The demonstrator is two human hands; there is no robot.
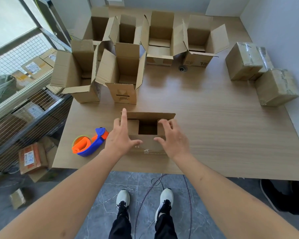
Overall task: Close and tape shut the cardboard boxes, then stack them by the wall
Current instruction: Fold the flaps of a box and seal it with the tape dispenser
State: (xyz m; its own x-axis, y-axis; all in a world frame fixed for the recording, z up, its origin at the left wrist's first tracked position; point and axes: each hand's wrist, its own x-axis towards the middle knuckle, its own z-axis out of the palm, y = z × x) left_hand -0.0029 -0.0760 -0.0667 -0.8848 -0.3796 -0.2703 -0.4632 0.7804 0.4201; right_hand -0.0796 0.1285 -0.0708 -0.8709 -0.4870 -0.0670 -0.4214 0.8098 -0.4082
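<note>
Small brown cardboard box (148, 130) sits at bench (214, 135) front edge, side flaps folded in, middle gap open. My left hand (121, 137) and right hand (173, 138) spread wide over it, fingers straight, gripping nothing. Orange-blue tape dispenser (89, 143) just left. Open boxes (123, 73) behind, taped boxes (245, 61) far right.

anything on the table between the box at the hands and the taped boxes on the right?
No. Head view shows bare table between the nearest box and taped boxes.

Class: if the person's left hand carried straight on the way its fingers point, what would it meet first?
Probably the raised far flap of the near box: the left hand points away over its left edge. Depth is unclear; it may already touch.
</note>
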